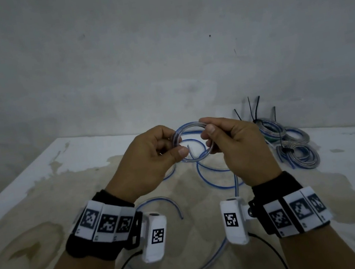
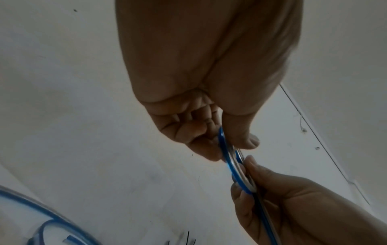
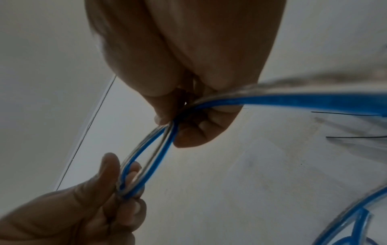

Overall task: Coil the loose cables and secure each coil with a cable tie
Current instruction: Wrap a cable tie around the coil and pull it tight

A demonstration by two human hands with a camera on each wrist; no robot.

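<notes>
Both hands are up off the surface (image 1: pixel 39 179) working one small coil between them. Left hand (image 1: pixel 150 159) pinches the left side of the coil (image 1: pixel 193 142), thumb on top and fingers curled behind, with the cut end of the cable poking up just beside the thumb tip. Right hand (image 1: pixel 234 146) clamps the right side of the same loop, thumb and forefinger squeezed on it, and from the right wrist view the rest of the cable (image 1: pixel 214 170) feeds out under that palm and trails down onto the surface in loose bends.

Handling-wise, I'd say this stuff is light but springy. It's a flat clear-and-blue twin lead, and it looks like it wants to pop back open the second you ease off, plus the clear jacket is probably a bit slick. So pinch across all the turns at once, not just one strand, and keep one hand parked on the crossing point while the other feeds the slack.

Over on the right sit the finished coils (image 1: pixel 289 142), already cinched with black cable ties (image 1: pixel 255 108), tails sticking up. No loose tie visible near the hands, as far as I can tell.
</notes>
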